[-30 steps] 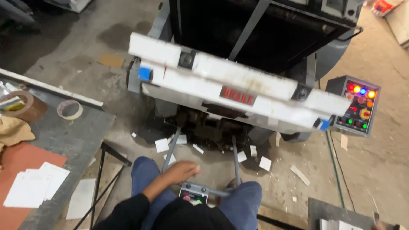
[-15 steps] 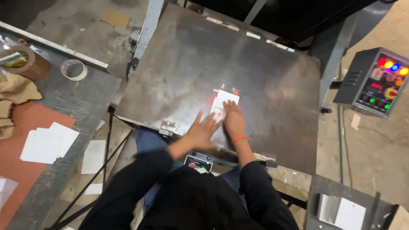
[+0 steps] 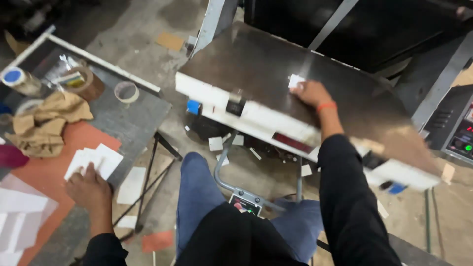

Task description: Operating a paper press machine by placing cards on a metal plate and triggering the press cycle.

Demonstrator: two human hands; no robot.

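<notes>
white card (image 3: 296,80) lies on the tilted metal plate (image 3: 256,64) of the press, under my right hand (image 3: 311,93); my fingertips press its near edge, not clenched round it. my left hand (image 3: 88,187) rests flat, fingers spread, on a small stack of white cards (image 3: 98,158) on the side table (image 3: 133,123), beside an orange sheet (image 3: 54,162). crumpled brown paper (image 3: 47,120) and a tape roll (image 3: 126,91) lie further back. control panel (image 3: 460,135) stands at right.
</notes>
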